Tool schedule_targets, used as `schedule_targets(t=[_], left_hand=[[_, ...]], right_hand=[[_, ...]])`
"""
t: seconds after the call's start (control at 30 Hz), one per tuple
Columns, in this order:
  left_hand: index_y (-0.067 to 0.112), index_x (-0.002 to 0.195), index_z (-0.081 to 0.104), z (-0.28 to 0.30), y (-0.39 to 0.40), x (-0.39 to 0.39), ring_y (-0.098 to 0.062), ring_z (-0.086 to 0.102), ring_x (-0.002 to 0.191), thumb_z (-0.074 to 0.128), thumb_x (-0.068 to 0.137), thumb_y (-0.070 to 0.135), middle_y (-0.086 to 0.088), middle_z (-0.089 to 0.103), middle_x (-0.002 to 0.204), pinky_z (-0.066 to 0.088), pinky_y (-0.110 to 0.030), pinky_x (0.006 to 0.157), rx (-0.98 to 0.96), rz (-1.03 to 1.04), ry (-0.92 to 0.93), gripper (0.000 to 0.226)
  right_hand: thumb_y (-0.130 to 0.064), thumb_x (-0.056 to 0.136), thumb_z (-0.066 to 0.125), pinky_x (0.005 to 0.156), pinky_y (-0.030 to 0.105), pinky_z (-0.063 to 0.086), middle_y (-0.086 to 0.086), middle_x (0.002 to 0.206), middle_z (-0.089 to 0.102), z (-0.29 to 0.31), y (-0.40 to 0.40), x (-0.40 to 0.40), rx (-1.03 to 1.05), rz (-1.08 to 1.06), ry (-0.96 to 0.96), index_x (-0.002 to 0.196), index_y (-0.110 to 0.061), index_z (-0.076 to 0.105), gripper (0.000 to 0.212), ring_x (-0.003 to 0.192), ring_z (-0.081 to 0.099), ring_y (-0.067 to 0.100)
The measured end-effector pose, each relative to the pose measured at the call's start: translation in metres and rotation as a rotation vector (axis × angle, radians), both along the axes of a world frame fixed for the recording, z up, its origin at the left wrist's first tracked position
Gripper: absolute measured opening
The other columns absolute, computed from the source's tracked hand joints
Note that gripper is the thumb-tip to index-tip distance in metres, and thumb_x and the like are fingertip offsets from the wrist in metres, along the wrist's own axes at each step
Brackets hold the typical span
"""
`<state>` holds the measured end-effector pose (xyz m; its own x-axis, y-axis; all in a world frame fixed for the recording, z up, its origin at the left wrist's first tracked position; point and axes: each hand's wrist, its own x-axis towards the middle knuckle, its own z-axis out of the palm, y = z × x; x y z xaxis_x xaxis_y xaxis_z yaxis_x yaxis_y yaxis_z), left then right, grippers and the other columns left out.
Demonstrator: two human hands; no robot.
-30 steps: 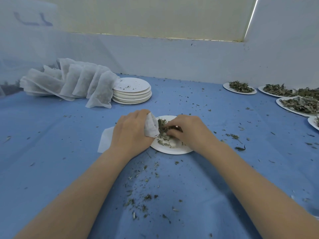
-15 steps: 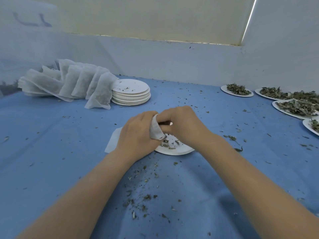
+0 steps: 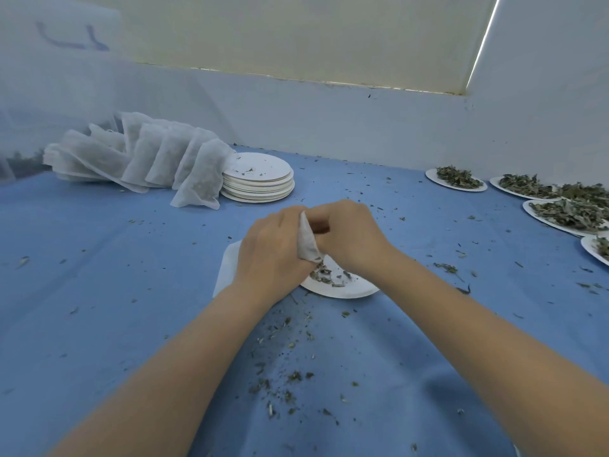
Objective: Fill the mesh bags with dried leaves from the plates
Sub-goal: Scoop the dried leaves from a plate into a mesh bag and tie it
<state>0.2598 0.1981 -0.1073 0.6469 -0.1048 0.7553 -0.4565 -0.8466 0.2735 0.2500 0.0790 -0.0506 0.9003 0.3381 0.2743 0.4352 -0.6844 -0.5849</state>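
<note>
My left hand [image 3: 272,250] grips a white mesh bag [image 3: 308,244] by its mouth; the rest of the bag lies flat on the blue cloth under my wrist. My right hand [image 3: 351,235] has its curled fingers at the bag's opening, and what they pinch is hidden. Below both hands sits a white plate [image 3: 342,286] with a few dried leaves [image 3: 324,275] left on it.
Filled mesh bags [image 3: 148,159] lean in a row at the back left beside a stack of used plates [image 3: 258,179]. Several plates of dried leaves [image 3: 560,209] line the right edge. Leaf crumbs [image 3: 283,380] litter the blue cloth in front of me.
My right hand took leaves off the plate and lifted them to the bag's mouth. The left hand raised the bag's opening. Fewer leaves lie on the plate.
</note>
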Motion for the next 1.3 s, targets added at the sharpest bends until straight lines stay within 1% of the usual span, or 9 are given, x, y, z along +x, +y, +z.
schedule_targets(t=[0.13,0.27,0.37,0.47,0.6,0.67,0.93,1.1,1.3], left_hand=[[0.002,0.09,0.067,-0.002,0.004,-0.004,-0.027,0.062,0.059,0.071,0.054,0.008,-0.008,0.065,0.072,0.044,-0.027,0.058,0.044,-0.079,-0.075,0.037],[0.01,0.107,0.062,0.002,0.003,-0.001,-0.025,0.062,0.08,0.075,0.069,0.019,-0.003,0.066,0.09,0.037,-0.026,0.07,-0.043,0.002,0.078,0.041],[0.011,0.108,0.062,0.005,0.001,-0.004,-0.025,0.061,0.085,0.072,0.07,0.016,-0.002,0.066,0.094,0.035,-0.024,0.072,-0.087,-0.02,0.074,0.04],[0.001,0.096,0.067,0.005,0.0,-0.009,-0.028,0.066,0.069,0.083,0.051,0.003,-0.008,0.07,0.082,0.045,-0.028,0.067,0.002,-0.063,-0.017,0.049],[0.017,0.118,0.055,0.009,0.008,-0.008,-0.022,0.06,0.087,0.082,0.059,0.031,0.004,0.066,0.1,0.034,-0.022,0.072,-0.062,-0.128,0.126,0.067],[0.023,0.126,0.046,0.008,0.013,-0.006,-0.02,0.055,0.093,0.078,0.063,0.038,0.006,0.061,0.11,0.035,-0.026,0.074,-0.066,-0.128,0.176,0.072],[0.015,0.123,0.052,0.004,0.04,0.006,-0.032,0.055,0.098,0.07,0.071,0.021,-0.006,0.061,0.113,0.033,-0.03,0.073,-0.024,0.095,0.141,0.055],[0.012,0.119,0.054,0.0,0.041,0.008,-0.03,0.055,0.096,0.072,0.071,0.02,-0.007,0.062,0.11,0.031,-0.029,0.072,-0.018,0.107,0.129,0.052],[0.013,0.118,0.053,-0.002,0.042,0.008,-0.03,0.054,0.094,0.071,0.071,0.018,-0.006,0.061,0.108,0.032,-0.029,0.071,-0.024,0.108,0.162,0.05]], right_hand=[[-0.011,0.089,0.055,0.045,0.014,0.029,-0.009,0.045,0.04,0.005,-0.007,0.002,-0.271,0.13,0.104,0.054,-0.024,0.046,0.038,0.044,0.037,0.006],[-0.011,0.082,0.069,0.06,0.007,0.041,-0.028,0.061,0.062,0.013,-0.018,-0.002,0.007,0.165,0.04,0.08,-0.031,0.071,0.02,0.063,0.059,-0.008],[-0.003,0.077,0.068,0.075,0.029,0.051,0.003,0.078,0.072,0.006,-0.01,-0.001,-0.057,0.146,-0.051,0.075,-0.023,0.073,0.021,0.076,0.064,0.019],[0.002,0.08,0.06,0.062,0.022,0.042,0.007,0.068,0.065,0.004,-0.001,0.003,-0.266,0.181,-0.053,0.071,-0.019,0.071,0.025,0.06,0.048,0.013],[-0.007,0.082,0.063,0.058,0.006,0.042,-0.025,0.056,0.058,0.016,-0.008,0.006,-0.237,0.236,0.062,0.062,-0.041,0.055,0.04,0.062,0.056,-0.007],[-0.006,0.082,0.063,0.067,0.024,0.054,-0.012,0.075,0.07,0.02,-0.014,0.008,-0.236,0.256,0.051,0.073,-0.036,0.066,0.031,0.074,0.065,0.008],[-0.014,0.082,0.07,0.069,0.015,0.054,-0.011,0.085,0.073,0.006,-0.03,0.027,0.413,0.072,0.003,0.091,-0.027,0.074,0.015,0.074,0.069,0.006],[-0.05,0.091,0.049,0.084,0.024,0.038,-0.003,0.121,0.051,-0.03,-0.021,0.047,-0.356,-0.005,0.079,0.128,-0.034,0.052,0.04,0.104,0.052,0.013],[-0.047,0.087,0.059,0.079,0.022,0.039,-0.007,0.101,0.053,-0.03,-0.027,0.041,-0.404,0.044,0.008,0.113,-0.027,0.064,0.034,0.095,0.054,0.013]])
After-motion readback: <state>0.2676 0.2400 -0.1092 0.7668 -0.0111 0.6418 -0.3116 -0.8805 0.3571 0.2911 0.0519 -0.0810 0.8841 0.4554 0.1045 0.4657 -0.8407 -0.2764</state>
